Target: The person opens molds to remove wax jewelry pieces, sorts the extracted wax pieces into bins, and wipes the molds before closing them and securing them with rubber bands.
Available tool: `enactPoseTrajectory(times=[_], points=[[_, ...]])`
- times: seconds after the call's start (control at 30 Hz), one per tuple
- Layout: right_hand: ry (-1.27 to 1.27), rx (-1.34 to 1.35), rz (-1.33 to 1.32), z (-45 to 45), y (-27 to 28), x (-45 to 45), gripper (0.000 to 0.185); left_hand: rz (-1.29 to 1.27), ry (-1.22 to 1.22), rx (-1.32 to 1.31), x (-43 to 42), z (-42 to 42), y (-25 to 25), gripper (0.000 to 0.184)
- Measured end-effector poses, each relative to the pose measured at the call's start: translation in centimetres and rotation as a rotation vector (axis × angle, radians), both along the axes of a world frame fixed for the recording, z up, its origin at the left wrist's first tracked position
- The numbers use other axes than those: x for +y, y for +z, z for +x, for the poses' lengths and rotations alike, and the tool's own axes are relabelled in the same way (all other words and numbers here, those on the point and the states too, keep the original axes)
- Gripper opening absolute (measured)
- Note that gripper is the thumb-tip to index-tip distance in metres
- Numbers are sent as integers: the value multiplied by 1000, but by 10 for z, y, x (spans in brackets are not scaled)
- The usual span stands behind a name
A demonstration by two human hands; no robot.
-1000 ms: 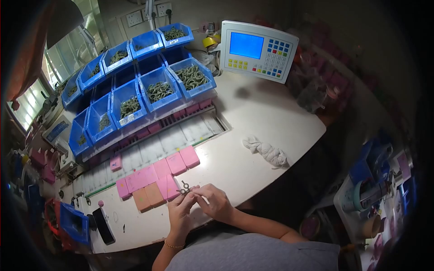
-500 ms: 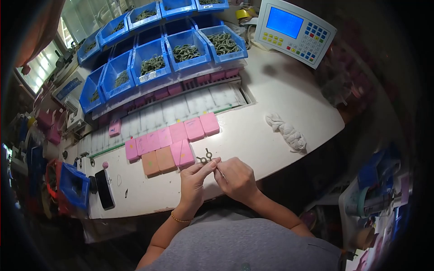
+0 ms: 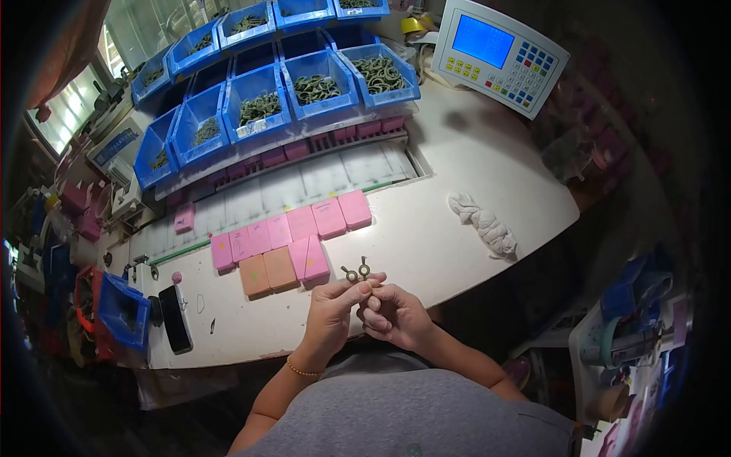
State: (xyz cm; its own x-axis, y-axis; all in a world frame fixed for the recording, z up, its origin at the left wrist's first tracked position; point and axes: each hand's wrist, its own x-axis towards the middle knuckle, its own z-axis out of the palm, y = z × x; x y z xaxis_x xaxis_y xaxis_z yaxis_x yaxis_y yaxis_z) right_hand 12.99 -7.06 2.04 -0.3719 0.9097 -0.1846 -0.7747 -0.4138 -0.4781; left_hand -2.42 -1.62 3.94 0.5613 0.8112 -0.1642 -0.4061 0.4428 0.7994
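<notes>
My left hand (image 3: 333,311) is closed in a pinch, thumb against forefinger. Above its fingertips stick up two small dark ring-shaped pieces with short stems, one ring-shaped piece (image 3: 350,275) tilted left and the other ring-shaped piece (image 3: 364,269) nearly upright. Right against them, my right hand (image 3: 400,316) has its fingers curled, and its thumb and forefinger meet the left fingertips at the base of the pieces. The fingers hide the lower ends. Just beyond the hands lies a pink block (image 3: 309,259) with a diagonal line across it.
Pink blocks (image 3: 302,222) form a row on the white table (image 3: 426,228), with orange-brown blocks (image 3: 268,273) nearer me. Blue bins (image 3: 318,82) hold greenish ring pieces. A white cloth (image 3: 483,226) lies right, a phone (image 3: 176,320) left. A keypad display (image 3: 499,57) stands behind.
The ring-shaped pieces have shifted slightly right and now stand more upright. My right hand has turned, showing its curled fingers instead of its back. A lone pink block at the back left has moved slightly left.
</notes>
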Motion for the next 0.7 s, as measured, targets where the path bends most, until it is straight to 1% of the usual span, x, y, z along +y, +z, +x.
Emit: enactPoseTrajectory(times=[0.03, 0.07, 0.1, 0.13, 0.17, 0.23, 0.3, 0.33, 0.37, 0.43, 0.47, 0.53, 0.57, 0.63, 0.7], points=[[50, 137, -27, -1, -5, -1, 31, 1, 0, -1, 0, -1, 0, 21], [50, 135, -25, 0, -9, -3, 31, 67, 36, 48, -1, -2, 1, 21], [65, 47, -36, 1, -14, -8, 31, 132, 72, 97, -2, -4, 1, 21], [80, -42, -47, 3, -18, -15, 30, 164, 93, 83, -1, -6, -3, 21], [162, -382, 42, 3, -23, -24, 31, 192, 94, 83, 0, -9, -4, 22], [250, -971, 363, -7, -29, -44, 33, 207, 116, 148, -1, -12, 3, 19], [286, -1406, 637, -14, -44, -53, 31, 221, 116, 130, -4, -14, 1, 19], [375, -1521, 659, -15, -44, -51, 28, 244, 111, 106, -4, -14, 1, 20], [369, -1523, 658, -17, -46, -50, 28, 247, 106, 105, -4, -14, 2, 20], [336, -1679, 738, -19, -54, -51, 25, 322, 138, 163, -8, -15, 2, 19], [336, -1680, 739, -21, -59, -50, 25, 323, 139, 162, -9, -17, 0, 19], [161, -1685, 871, -25, -65, -50, 23, 494, 215, 285, -10, -22, -6, 13], [160, -1683, 876, -29, -65, -49, 23, 496, 218, 287, -11, -25, -8, 13], [225, -1814, 937, -35, -64, -46, 25, 701, 283, 363, -11, -30, -9, 10], [266, -1837, 947, -37, -58, -44, 26, 724, 292, 368, -11, -33, -8, 10]])
